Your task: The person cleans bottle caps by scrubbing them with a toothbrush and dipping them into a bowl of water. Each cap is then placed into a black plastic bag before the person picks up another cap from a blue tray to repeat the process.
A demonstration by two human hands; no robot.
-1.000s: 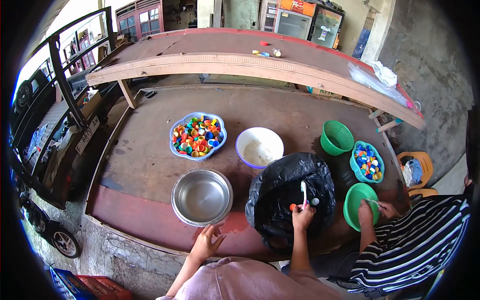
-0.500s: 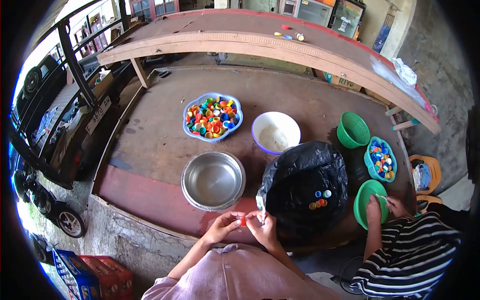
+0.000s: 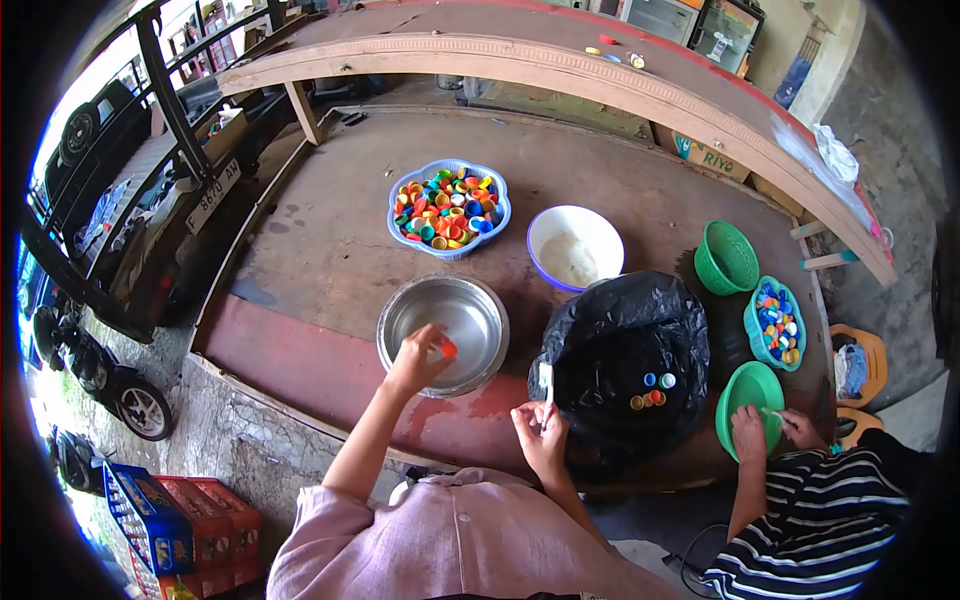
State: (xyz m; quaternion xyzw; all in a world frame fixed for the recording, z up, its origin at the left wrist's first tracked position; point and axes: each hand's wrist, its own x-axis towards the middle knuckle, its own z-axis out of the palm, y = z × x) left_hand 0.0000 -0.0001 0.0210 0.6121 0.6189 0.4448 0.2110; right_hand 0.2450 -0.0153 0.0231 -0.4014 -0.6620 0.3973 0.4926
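My left hand [image 3: 416, 360] is over the stainless steel bowl [image 3: 393, 322], with a red bottle cap [image 3: 449, 349] between its fingertips. Pinched upright in my right hand [image 3: 543, 438] is a white toothbrush [image 3: 546, 378], bristles at the top. Just beyond that hand lies a black plastic bag [image 3: 570, 350], spread like a basin liner, with several caps [image 3: 655, 397] inside. Many coloured bottle caps [image 3: 445, 210] fill a light-blue scalloped basket [image 3: 395, 222] behind the steel bowl. A white bowl with a purple rim [image 3: 533, 258] stands to its right.
At right, a co-worker's hands [image 3: 750, 433] work with a brush over a green basin [image 3: 735, 385]. Beyond are a green basket [image 3: 727, 258] and a turquoise basket [image 3: 752, 327] of caps. A raised wooden beam [image 3: 480, 58] crosses the far side.
My left hand has moved away from my right hand, forward and left over the steel bowl, carrying the red cap. My right hand stays near the bag with the toothbrush. The view has shifted slightly.
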